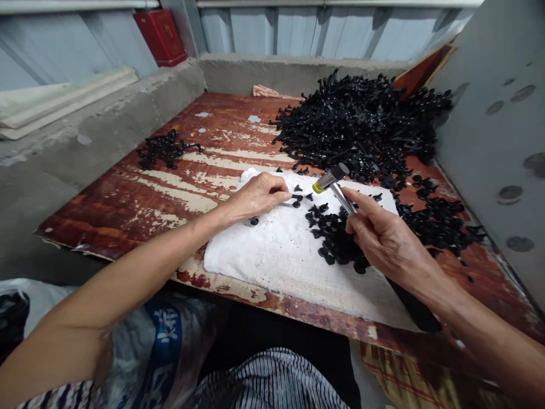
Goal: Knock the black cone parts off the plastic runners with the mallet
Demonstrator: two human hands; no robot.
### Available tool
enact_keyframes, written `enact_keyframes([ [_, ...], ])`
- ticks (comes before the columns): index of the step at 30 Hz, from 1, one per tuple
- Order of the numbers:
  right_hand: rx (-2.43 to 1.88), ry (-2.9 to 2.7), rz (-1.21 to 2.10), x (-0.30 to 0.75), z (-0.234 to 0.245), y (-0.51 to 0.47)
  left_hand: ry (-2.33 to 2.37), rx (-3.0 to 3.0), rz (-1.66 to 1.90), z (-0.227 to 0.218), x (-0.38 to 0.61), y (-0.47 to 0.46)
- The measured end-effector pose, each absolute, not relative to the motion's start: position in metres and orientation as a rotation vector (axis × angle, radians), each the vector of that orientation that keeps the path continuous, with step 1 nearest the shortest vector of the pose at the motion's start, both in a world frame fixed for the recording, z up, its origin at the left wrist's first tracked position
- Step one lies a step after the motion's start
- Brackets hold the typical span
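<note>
My right hand (383, 233) is wrapped round the shaft of a small mallet (334, 180), which has a metal head with a black face and a yellow face. The mallet head hangs above the white cloth (255, 255), and its black grip runs out under my wrist. Over the cloth's far left part, my left hand (264, 196) pinches a small black plastic piece (296, 199) with a stem and a round end. Several loose black pieces lie beside it. Between the hands and nearer the right one sits a small heap of black round-headed pieces (336, 233).
A large pile of black stemmed pieces (353, 125) covers the table's back right. Smaller clusters lie at the right (438, 221) and on the left (164, 149). A low concrete wall (106, 130) borders the worn red-brown board (128, 210). A grey panel (498, 142) stands at right.
</note>
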State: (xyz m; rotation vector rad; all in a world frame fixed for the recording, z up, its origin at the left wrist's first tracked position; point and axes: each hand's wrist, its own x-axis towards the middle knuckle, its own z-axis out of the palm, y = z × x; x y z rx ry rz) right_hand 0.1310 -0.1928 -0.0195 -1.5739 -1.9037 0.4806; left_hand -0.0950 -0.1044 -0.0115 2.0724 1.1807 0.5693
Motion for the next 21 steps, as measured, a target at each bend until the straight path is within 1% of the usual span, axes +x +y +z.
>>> enact_keyframes([
  [7, -1.542, -1.85, 0.527, 0.1349, -0.0221, -0.1973, 1.209, 2.071, 0.637, -0.0135, -0.0906, -0.1016],
  [21, -1.551, -1.872, 0.532, 0.1291, -0.0169, -0.1981, 1.267, 2.077, 0.617, -0.0155, -0.091, -0.1041],
])
